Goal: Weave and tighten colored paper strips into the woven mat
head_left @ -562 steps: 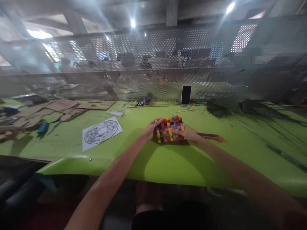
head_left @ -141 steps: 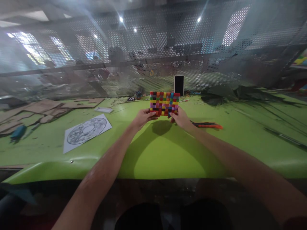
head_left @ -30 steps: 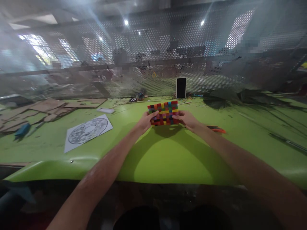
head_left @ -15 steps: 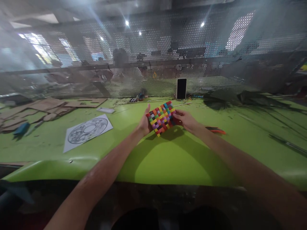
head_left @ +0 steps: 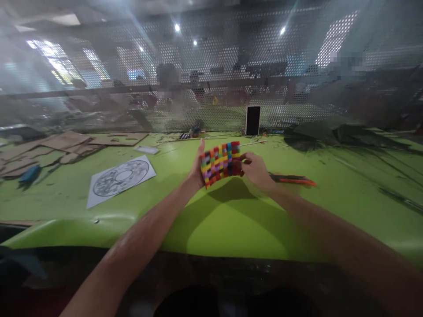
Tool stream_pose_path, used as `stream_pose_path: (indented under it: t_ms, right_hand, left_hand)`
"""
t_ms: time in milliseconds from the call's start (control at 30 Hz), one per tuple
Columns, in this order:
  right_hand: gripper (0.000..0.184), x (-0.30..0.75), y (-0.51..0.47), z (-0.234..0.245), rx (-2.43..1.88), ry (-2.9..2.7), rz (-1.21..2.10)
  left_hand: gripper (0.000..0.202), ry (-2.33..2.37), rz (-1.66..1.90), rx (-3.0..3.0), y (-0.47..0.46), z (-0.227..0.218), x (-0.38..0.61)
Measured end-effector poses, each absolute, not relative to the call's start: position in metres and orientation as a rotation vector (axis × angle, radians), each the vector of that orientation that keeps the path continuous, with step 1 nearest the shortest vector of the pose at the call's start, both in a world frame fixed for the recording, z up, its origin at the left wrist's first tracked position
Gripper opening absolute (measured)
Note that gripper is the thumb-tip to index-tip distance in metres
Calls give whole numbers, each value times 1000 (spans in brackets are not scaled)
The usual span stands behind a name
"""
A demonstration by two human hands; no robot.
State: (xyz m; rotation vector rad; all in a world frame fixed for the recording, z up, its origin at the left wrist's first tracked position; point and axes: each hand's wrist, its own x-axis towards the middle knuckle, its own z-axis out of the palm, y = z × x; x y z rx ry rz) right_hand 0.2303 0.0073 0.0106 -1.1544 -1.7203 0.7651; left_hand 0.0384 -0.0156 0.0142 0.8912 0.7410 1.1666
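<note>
A small mat woven from many-coloured strips [head_left: 220, 163] is held up over the green table, its lower edge bowed. My left hand [head_left: 197, 167] is closed on the mat's left side, thumb pointing up and the other fingers hidden behind. At the right edge, my right hand [head_left: 254, 169] pinches the mat between thumb and fingers. An orange and black tool [head_left: 294, 179], possibly scissors or pliers, lies beside my right wrist, partly covered by it. Below the mat, a shadow falls on the table.
On the left lie a sheet with a printed ring pattern [head_left: 122, 179], cut cardboard pieces [head_left: 66, 147] and a blue object [head_left: 29, 175]. A dark-screened tablet or phone [head_left: 253, 120] leans against the perforated metal screen [head_left: 214, 92]. Dark green leaves [head_left: 317, 135] lie at right.
The woven mat has turned more level and now bends into a curve. My right hand has shifted slightly along its right edge. The view has moved a little.
</note>
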Motion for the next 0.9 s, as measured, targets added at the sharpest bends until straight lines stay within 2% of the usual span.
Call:
stream_pose_path:
  t_ms: [100,167,233,433,633,900]
  right_hand:
    - [28,230,10,9,-1181,-1511,1073]
    - [30,230,10,8,-1169,-1502,1091]
    - [29,231,9,7,-1163,-1596,974]
    - [20,231,3,7,-1106,-1958,230]
    - [7,227,-10,12,-900,-2215,68]
    - [17,234,-6,20,-897,-2347,51]
  left_hand:
    - [78,788,1257,857,-14,12,32]
    - [78,708,1246,935,-15,13,31]
    - [78,647,1207,1023,-17,14,35]
    - [68,643,1190,1236,-18,9,54]
    - [46,787,1254,1248,-16,7,55]
    - [43,941,1346,1186,-10,6,51]
